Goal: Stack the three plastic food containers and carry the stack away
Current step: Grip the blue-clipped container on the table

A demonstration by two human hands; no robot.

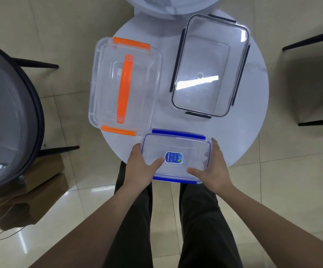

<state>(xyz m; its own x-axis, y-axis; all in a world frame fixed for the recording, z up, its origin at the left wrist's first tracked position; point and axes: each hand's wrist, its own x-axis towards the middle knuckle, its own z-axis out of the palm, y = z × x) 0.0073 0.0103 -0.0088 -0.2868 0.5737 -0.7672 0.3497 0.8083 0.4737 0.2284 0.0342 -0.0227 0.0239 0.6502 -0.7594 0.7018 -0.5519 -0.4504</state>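
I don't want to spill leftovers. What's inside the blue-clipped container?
The blue-clipped container looks empty through its clear lid. The label and both hands, left hand and right hand, cover small patches.

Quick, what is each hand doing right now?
Left hand: closed on the left end of the blue-clipped container, thumb on its lid.
Right hand: closed on the right end of the same container.

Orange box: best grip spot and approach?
Probably the orange handle running lengthwise across the lid of the orange box, taken from above with the fingers wrapped around it. It sits centred between the two end clasps, so the box should hang level. Nothing lies on top.
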